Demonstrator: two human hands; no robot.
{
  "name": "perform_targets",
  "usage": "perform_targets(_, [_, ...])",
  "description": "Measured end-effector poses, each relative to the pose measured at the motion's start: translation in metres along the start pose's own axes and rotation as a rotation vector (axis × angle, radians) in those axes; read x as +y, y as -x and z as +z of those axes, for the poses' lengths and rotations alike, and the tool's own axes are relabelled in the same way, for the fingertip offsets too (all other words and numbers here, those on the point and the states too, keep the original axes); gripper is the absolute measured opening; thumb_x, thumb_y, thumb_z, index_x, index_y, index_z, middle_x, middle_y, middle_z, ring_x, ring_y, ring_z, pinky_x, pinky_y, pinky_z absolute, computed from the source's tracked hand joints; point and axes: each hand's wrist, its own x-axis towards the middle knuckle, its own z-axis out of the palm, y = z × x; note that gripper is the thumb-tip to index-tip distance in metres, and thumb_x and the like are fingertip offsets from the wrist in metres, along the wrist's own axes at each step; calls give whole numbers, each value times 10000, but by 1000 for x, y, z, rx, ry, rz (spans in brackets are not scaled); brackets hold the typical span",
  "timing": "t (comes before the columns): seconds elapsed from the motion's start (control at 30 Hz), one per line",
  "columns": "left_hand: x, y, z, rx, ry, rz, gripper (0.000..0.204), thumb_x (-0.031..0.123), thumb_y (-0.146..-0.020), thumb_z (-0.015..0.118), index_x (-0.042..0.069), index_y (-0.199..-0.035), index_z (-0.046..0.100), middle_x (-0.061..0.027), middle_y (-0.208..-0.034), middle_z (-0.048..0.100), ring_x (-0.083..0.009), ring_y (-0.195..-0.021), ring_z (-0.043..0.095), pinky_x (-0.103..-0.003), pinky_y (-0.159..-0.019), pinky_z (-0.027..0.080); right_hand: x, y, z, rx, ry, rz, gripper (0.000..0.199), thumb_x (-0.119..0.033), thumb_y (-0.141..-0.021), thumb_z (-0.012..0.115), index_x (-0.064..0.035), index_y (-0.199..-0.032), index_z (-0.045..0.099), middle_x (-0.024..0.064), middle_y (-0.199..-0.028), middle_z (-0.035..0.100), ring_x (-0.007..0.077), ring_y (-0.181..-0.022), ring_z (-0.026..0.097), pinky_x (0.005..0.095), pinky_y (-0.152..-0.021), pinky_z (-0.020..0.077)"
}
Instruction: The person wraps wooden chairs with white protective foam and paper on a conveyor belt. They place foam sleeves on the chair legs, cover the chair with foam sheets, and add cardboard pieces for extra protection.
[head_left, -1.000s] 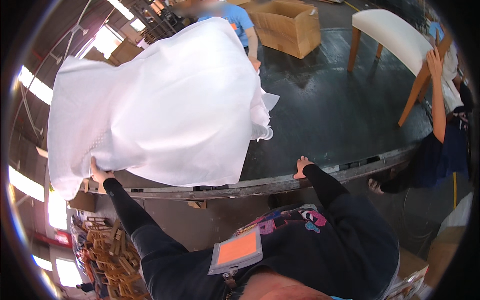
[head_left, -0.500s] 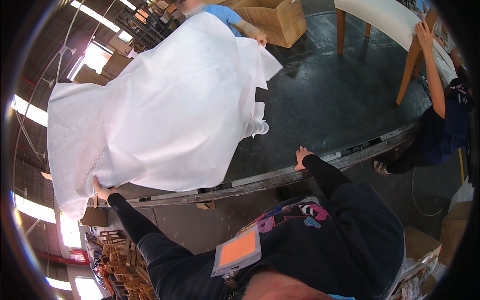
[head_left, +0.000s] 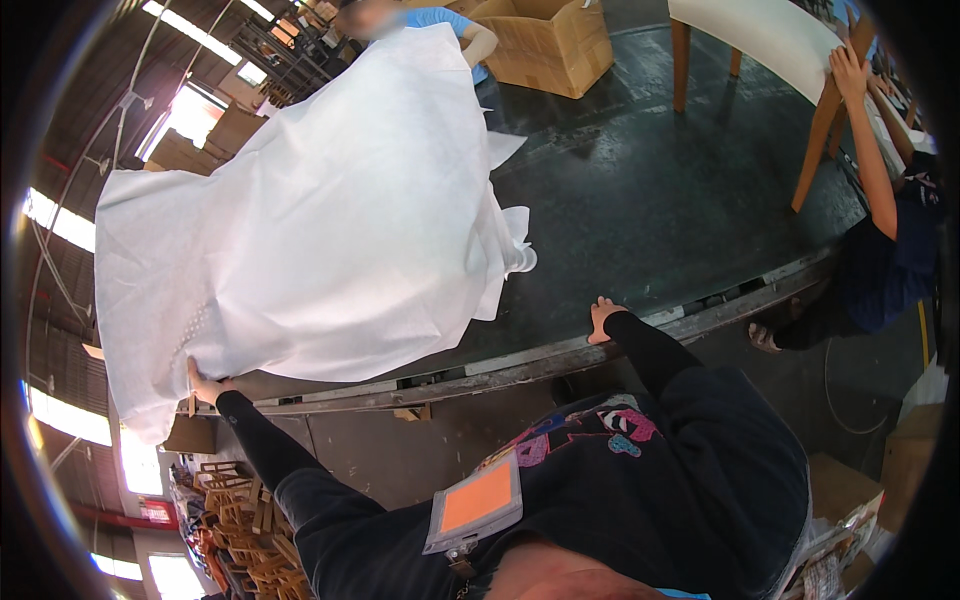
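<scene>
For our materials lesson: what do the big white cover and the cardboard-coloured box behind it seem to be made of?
White cover: likely thin non-woven fabric, matte; it creases softly and shows a dotted texture near the left hand gripping it. Box: apparently corrugated cardboard, plain brown, with folded flaps.

An open brown cardboard box (head_left: 548, 42) stands on the dark floor at the far side of the work platform, near the top of the view, its flaps folded outward. Closer in, an orange rectangular label (head_left: 478, 497) in a clear sleeve with a grey border hangs on the front of the wearer's dark top, tilted a little. At the lower right edge, another brown cardboard box (head_left: 905, 455) sits by the floor, only partly in view. Far down at the lower left, a small red sign (head_left: 153, 511) seems to hang among the stacked wooden frames, too blurred to make out.
</scene>
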Motion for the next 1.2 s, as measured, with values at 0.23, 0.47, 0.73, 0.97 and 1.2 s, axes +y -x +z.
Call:
perform_targets(0.23, [-5,0,-6,20,3,-1,509,194,-716,820,-44,-1129,641,-149,-1173,656,-311,-1004,646,-491,-850,554,-2,2,-4,-21,26,0,1032,-551,-831,709,-24,-1562,204,161,-1660,70,331,-1515,174,524,-1139,389])
perform_targets(0.47, [-3,-2,-1,62,-2,20,505,198,-728,807,-49,-1134,641,-153,-1176,656,-310,-1006,647,-490,-861,552,-4,-3,-1,10,36,-13,997,-553,-833,709,-17,-1538,253,160,-1651,111,337,-1498,216,526,-1122,417])
perform_targets(0.73, [-10,-17,-12,-15,27,1,488,206,-731,807,-55,-1112,652,-144,-1161,662,-302,-1002,652,-477,-859,553,-14,-4,1,18,33,41,1075,-521,-760,770,-18,-1542,230,153,-1648,110,324,-1505,198,534,-1097,427])
perform_targets(0.97, [-18,-38,-23,23,-2,-2,531,167,-711,826,-32,-1157,617,-148,-1178,653,-316,-998,654,-484,-853,567,-20,-4,9,46,39,40,1109,-526,-735,783,-7,-1536,220,149,-1643,90,324,-1507,174,525,-1094,435])
perform_targets(1.2, [-24,-52,-31,4,48,62,556,125,-700,833,-15,-1188,607,-166,-1191,653,-314,-998,660,-482,-855,573,-46,-6,10,29,55,108,1142,-577,-745,748,7,-1555,193,181,-1647,58,374,-1517,109,524,-1136,382])
